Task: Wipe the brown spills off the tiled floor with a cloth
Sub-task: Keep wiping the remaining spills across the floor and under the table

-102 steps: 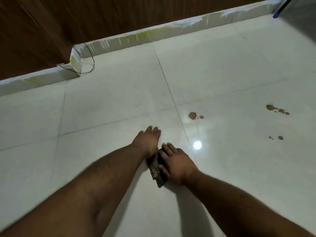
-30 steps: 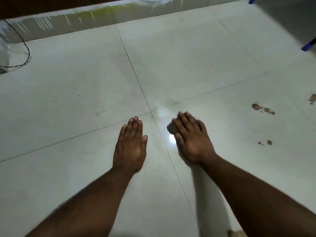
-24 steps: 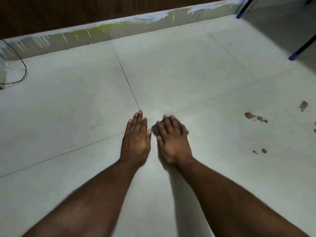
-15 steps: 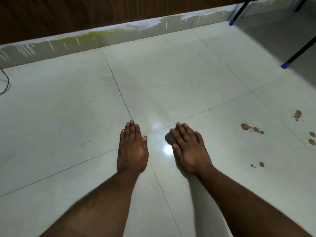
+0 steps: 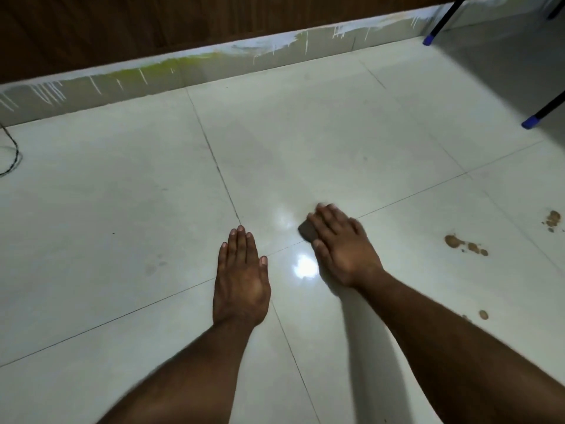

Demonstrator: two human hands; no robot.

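Observation:
My right hand [image 5: 342,246] lies flat on a small dark cloth [image 5: 306,230], pressing it to the white tiled floor [image 5: 321,133]; only the cloth's left corner shows past my fingers. Flat on the floor to its left rests my left hand [image 5: 241,276], fingers straight, holding nothing. Brown spills lie to the right: a streak of blobs [image 5: 464,244], a patch [image 5: 552,220] near the right edge, and small drops [image 5: 483,315] by my right forearm.
A paint-streaked skirting [image 5: 214,65] under a dark wooden wall runs along the far side. Two black legs with blue feet [image 5: 530,122] [image 5: 428,41] stand at the far right. A black cable [image 5: 12,157] loops at the left edge.
My right hand has slid the cloth to the right and a little forward, away from my left hand, which stays planted on the floor. The view has shifted slightly.

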